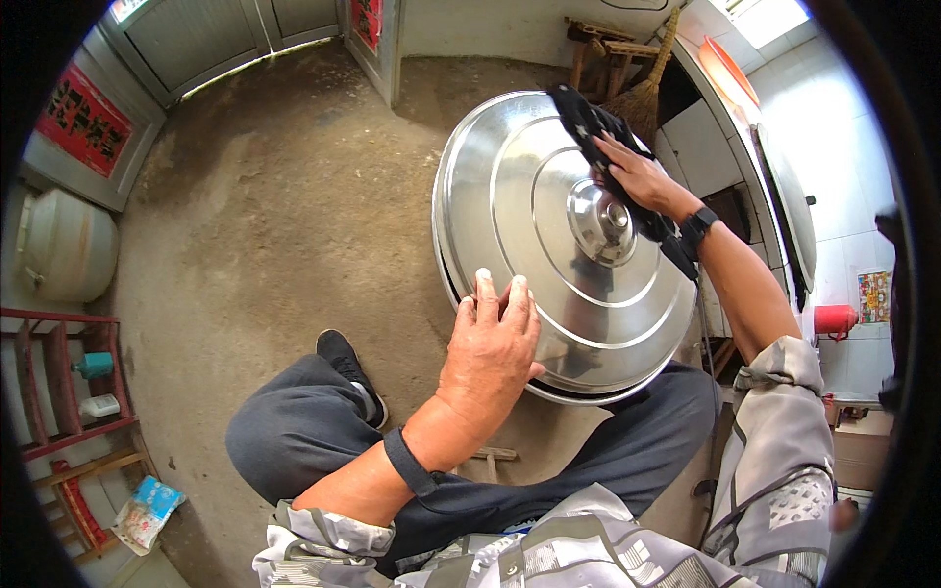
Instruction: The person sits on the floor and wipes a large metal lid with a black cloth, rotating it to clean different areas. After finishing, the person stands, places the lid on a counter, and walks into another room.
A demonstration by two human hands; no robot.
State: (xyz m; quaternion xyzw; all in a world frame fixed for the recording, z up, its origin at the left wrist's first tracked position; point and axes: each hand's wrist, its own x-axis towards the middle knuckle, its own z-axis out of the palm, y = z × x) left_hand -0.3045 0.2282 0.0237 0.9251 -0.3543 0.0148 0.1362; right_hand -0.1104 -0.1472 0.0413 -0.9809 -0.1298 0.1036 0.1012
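Observation:
In front of me is a large round metal pot lid (507, 198) with concentric raised rings and a domed knob (616, 215) at its centre. It rests on a wide metal vessel whose rim (559, 398) shows at the near edge. My right hand (639, 173) presses a bunched black cloth (588, 128) with light specks against the far right part of the lid. My left hand (492, 345) lies over the near left edge of the lid, fingers spread, with no object in it. What is inside the vessel is hidden.
A straw broom (638, 106) and a wooden stool (614, 55) stand behind the lid. On the right runs a white-tiled counter (702, 147) with an orange basin (728, 70). At left are a plastic drum (70, 246), a red rack (66, 382) and a blue-white bag (149, 511).

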